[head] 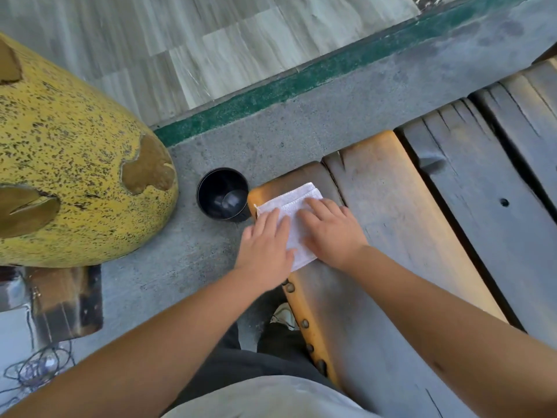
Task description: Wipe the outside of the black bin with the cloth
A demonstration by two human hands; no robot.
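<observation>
two flat, spread hands, left hand (pixel 265 245) and right hand (pixel 330 233), are pressing the soft, limp cloth (pixel 291 206) on the table (pixel 391 206); the black bin (pixel 223 194) looks light, graspable by its rim.

Soft, even daylight; faint shadows; wide-angle bending at edges; slight blur.

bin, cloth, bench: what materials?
Bin: probably plastic, glossy black; highlights glint on its inner base. Cloth: white looped fabric, likely terry; folded, nubby texture. Bench: wood, worn orange stain greyed on top; grain, cracks and slat gaps show.
</observation>
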